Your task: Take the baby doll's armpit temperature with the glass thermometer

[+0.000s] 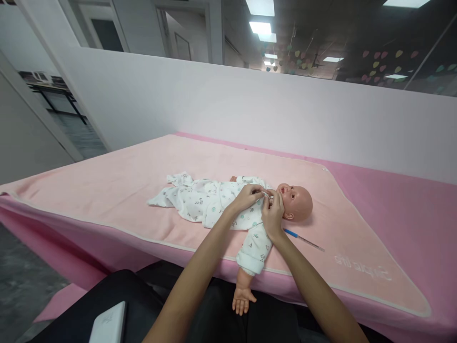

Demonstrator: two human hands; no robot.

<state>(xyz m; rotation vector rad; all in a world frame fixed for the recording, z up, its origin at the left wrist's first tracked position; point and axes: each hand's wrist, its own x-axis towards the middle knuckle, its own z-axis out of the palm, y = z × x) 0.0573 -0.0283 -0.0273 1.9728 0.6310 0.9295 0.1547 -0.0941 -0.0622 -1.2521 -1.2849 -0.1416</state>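
Note:
A baby doll lies on its back with its head to the right. It wears a white printed top and matching trousers. My left hand is closed in a pinch at the top's neckline, over the doll's chest. Beside it, just below the doll's chin, my right hand also pinches the neckline. A thin white edge or tie of the top shows between my fingertips; which of these it is I cannot tell. The doll's near arm hangs over the table edge between my forearms.
A thin clear stick with a blue end, like a thermometer, lies right of my right wrist. The doll rests on a peach mat over a pink tablecloth. Behind stands a white partition. A white flat device sits on my lap.

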